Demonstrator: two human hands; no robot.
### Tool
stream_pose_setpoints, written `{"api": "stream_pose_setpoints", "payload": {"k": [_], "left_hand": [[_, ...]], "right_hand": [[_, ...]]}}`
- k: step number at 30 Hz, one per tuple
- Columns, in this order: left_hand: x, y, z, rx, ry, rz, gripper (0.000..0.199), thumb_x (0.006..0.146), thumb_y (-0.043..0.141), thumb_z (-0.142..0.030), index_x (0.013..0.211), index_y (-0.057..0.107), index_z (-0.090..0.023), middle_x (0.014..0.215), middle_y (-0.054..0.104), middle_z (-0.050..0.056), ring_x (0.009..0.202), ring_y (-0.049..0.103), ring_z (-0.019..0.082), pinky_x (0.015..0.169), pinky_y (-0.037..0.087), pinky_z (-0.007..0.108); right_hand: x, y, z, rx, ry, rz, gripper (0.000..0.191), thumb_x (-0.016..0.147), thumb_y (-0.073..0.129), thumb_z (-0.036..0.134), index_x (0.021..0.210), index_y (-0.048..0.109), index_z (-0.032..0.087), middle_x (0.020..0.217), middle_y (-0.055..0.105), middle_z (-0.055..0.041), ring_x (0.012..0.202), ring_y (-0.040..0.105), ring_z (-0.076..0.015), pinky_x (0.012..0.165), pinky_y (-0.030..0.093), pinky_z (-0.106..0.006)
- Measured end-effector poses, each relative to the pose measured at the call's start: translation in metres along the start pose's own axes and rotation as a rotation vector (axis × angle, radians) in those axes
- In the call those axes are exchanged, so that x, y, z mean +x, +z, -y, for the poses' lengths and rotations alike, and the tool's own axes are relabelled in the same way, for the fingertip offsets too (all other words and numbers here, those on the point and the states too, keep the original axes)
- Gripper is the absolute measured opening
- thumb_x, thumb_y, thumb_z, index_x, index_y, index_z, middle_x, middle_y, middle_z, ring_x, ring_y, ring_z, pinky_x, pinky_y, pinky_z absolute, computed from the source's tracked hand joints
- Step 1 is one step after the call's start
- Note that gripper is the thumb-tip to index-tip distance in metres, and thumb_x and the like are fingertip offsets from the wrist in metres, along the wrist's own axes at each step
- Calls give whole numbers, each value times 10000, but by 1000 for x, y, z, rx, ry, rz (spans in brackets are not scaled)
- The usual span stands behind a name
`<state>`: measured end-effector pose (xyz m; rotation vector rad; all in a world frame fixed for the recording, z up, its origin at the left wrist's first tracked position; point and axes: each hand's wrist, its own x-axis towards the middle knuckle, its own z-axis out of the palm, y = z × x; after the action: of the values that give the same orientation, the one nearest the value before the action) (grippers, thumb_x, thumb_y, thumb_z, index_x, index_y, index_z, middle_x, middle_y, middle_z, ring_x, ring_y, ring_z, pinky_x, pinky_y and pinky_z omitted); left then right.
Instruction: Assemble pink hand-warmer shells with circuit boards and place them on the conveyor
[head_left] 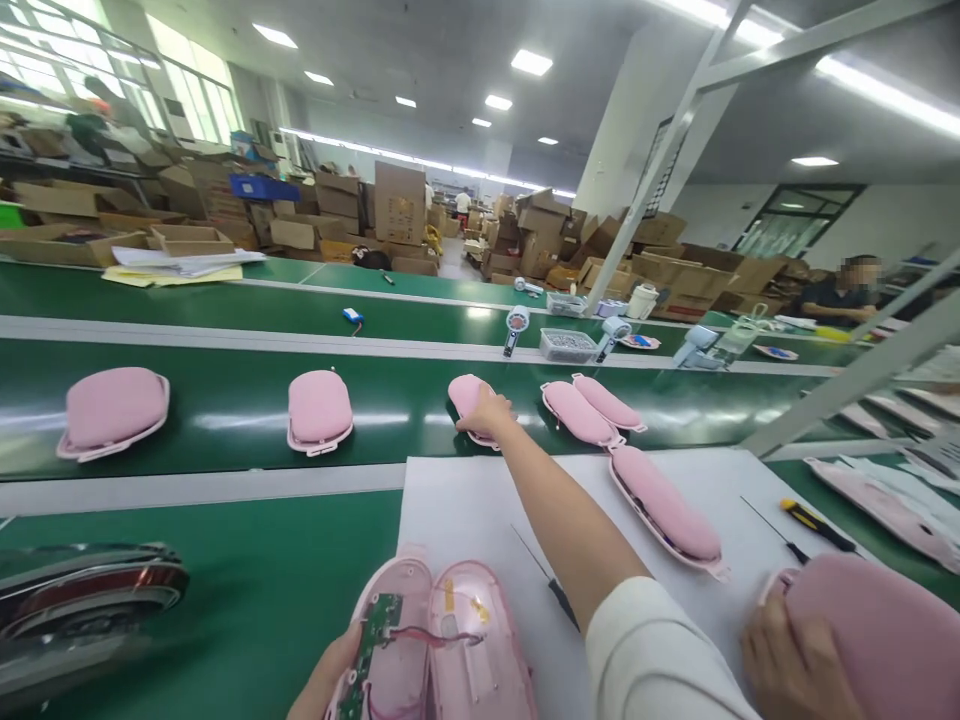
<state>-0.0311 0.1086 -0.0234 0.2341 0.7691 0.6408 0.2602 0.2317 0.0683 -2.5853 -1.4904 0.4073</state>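
My right hand (487,415) reaches across to the green belt, its fingers closed around a pink oval casing (463,390). Low in the view, my left hand (330,675) grips the edge of an opened pink casing (480,640). Inside that casing are a green circuit board (379,625) and thin wires. A screwdriver (559,600) lies beside it, partly under my right forearm. More closed pink casings (319,410) rest on the belt, two of them (581,412) side by side. Another casing (667,505) lies on the white sheet (465,510).
At the right edge, another person's hand (795,650) holds a pink casing (877,630). A yellow-handled screwdriver (817,522) lies nearby. Light-blue handheld fans (516,325) and a clear tub (568,345) stand beyond the belt. A metal post (660,160) slants upward. A shiny dark object (90,590) sits left.
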Motion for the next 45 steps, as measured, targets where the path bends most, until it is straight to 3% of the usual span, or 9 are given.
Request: {"api": "stream_pose_setpoints", "payload": {"k": [8, 11, 16, 21, 25, 30, 34, 38, 45], "left_hand": [[-14, 27, 39, -10, -37, -56, 353, 804, 622, -293, 1125, 698, -169, 709, 767, 67, 836, 722, 345, 766, 580, 423], [-29, 48, 58, 7, 17, -6, 226, 818, 606, -249, 943, 747, -124, 722, 766, 85, 725, 730, 294, 734, 586, 400], [-37, 62, 64, 0, 102, 154, 293, 863, 559, -329, 868, 749, -105, 742, 764, 98, 706, 724, 255, 770, 568, 367], [-38, 60, 68, 47, 151, 247, 297, 827, 596, -368, 862, 749, -116, 706, 756, 84, 845, 714, 299, 877, 521, 409], [-40, 62, 77, 114, 246, 230, 292, 735, 666, -419, 783, 748, -143, 705, 753, 77, 892, 696, 325, 886, 507, 436], [-37, 72, 89, 177, 371, 212, 550, 593, 727, -480, 1008, 698, -121, 871, 749, 98, 917, 672, 334, 830, 519, 420], [-40, 73, 80, 233, 471, 96, 514, 697, 702, -353, 1166, 599, -170, 900, 734, 43, 792, 670, 216, 734, 518, 314], [-53, 71, 69, 425, 533, -38, 409, 754, 650, -156, 1158, 597, -191, 1005, 717, 31, 831, 648, 165, 740, 500, 261], [-69, 74, 76, 1084, 712, -226, 897, 728, 647, -186, 1462, 143, -303, 1338, 546, 83, 1076, 619, 239, 937, 494, 406]], "right_hand": [[-123, 12, -130, -19, 68, -42, 843, 717, 738, 311, 1439, 324, 181, 1222, 549, -162, 1124, 540, -350, 922, 438, -498], [-160, 19, -149, -32, 66, -188, 801, 775, 661, 387, 1456, 295, 180, 1389, 384, -216, 1290, 340, -441, 985, 326, -599], [-234, 74, -123, 26, -85, -329, 479, 867, 473, 584, 1015, 654, 166, 1142, 485, -206, 1025, 439, -404, 803, 419, -570], [-277, 123, -107, 441, -283, -493, 315, 852, 566, 518, 806, 560, 206, 824, 518, -81, 744, 465, -249, 635, 449, -396], [-283, 111, -90, 757, -245, -306, 307, 906, 495, 437, 704, 385, 234, 638, 422, 34, 575, 434, -154, 502, 380, -252], [-287, 100, -60, 1197, -173, -18, 261, 844, 552, 443, 787, 405, 234, 789, 502, 9, 736, 505, -174, 671, 441, -298], [-285, 100, -59, 1389, -155, 160, 329, 812, 607, 469, 813, 368, 244, 843, 528, 24, 752, 529, -155, 676, 443, -279], [-289, 96, -63, 1469, -140, 167, 399, 787, 649, 489, 993, 381, 277, 993, 554, 14, 817, 575, -152, 677, 463, -268], [-299, 102, -64, 1396, -209, 44, 471, 839, 609, 502, 1192, 388, 282, 1083, 580, -46, 934, 601, -192, 778, 502, -337]]}}
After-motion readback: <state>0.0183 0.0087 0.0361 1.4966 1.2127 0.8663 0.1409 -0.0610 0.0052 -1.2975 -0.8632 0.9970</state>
